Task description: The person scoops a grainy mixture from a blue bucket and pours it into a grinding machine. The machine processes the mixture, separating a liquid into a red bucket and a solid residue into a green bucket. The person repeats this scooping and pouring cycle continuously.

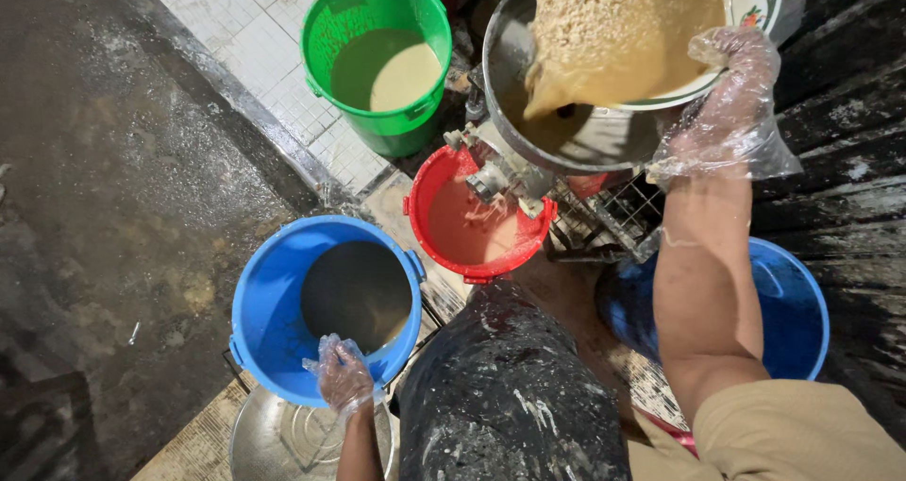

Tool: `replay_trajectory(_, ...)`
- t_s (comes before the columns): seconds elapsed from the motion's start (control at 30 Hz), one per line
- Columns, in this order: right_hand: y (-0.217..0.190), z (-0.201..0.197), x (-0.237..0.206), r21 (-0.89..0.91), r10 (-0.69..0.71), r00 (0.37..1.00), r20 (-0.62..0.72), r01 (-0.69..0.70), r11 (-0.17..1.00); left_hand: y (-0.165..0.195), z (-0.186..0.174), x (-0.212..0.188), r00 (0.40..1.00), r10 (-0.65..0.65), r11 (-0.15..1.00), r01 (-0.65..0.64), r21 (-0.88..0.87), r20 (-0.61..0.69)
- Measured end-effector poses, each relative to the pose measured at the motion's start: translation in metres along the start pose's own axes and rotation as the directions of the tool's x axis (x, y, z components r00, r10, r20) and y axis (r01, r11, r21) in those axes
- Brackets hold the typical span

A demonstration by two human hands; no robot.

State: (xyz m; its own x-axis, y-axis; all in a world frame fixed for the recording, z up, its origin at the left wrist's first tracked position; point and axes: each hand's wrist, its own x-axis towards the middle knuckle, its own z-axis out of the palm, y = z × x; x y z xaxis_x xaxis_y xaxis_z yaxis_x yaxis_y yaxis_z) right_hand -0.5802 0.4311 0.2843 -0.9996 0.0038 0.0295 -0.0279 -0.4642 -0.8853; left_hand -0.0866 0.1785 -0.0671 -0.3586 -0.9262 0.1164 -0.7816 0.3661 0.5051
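Observation:
My right hand (738, 83), in a clear plastic glove, grips the rim of a white bowl (750, 0) tilted over a metal grinder hopper (528, 113). A beige, grainy wet mash (613, 28) slides from the bowl into the hopper. My left hand (344, 375), also gloved, rests on the near rim of a blue bucket (269, 302) that holds dark liquid. A red bucket (444, 193) with pinkish liquid sits under the grinder's spout (495, 174).
A green bucket (363, 14) of pale creamy liquid stands on white tiles at the back. A second blue bucket (793, 311) sits under my right arm. A steel basin (274, 443) lies below the left hand. A dark spattered drum (500, 387) stands in front. The floor is wet.

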Motion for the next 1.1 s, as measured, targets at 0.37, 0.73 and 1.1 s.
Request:
replay_trajectory(0.37,0.008,-0.001,0.008,0.026,0.051,0.999,0.014,-0.052,0.998,0.011,-0.011,-0.001,1.0,0.003,1.0,-0.003,-0.031,-0.018)
replay_trajectory(0.73,0.01,0.007,0.011,0.068,0.118,0.992,0.048,-0.121,0.99,0.011,-0.008,0.0,0.999,-0.052,0.999,0.052,0.015,0.008)
replay_trajectory(1.1,0.015,0.014,0.006,0.084,0.148,0.986,0.077,-0.155,0.984,0.019,-0.015,0.004,1.0,-0.008,0.998,0.009,0.068,-0.007)
